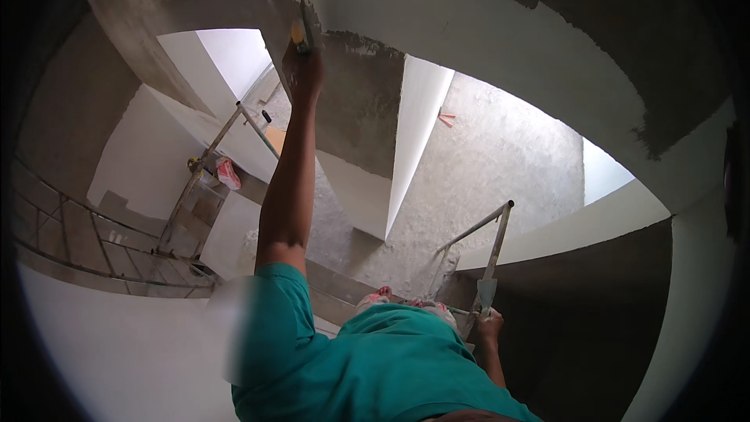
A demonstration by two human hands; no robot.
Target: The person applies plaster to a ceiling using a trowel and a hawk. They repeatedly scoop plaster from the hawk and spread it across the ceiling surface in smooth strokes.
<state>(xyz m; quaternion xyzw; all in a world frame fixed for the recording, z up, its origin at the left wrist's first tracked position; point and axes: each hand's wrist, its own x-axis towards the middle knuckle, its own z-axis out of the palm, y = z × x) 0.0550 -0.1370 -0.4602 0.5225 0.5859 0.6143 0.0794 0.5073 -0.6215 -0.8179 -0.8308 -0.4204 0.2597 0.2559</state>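
Observation:
My left hand [303,62] is raised high on a bare forearm, closed on a putty knife [301,31] with a yellowish handle, its blade against or very near the grey plastered surface [363,86] overhead, which has ragged edges against white paint. My right hand [490,324] is low at the right, closed around a pale grey flat-bladed scraper [486,291] beside the scaffold's upright metal pipe [498,238]; whether it also grips the pipe I cannot tell.
Metal scaffold frames [226,129] stand at the left, with a red-and-white bag [227,174] beside one and curved bars [94,244] below. Rough pale floor [500,148] shows far down past white wall edges [422,117]. Feet [383,293] show beyond the teal shirt.

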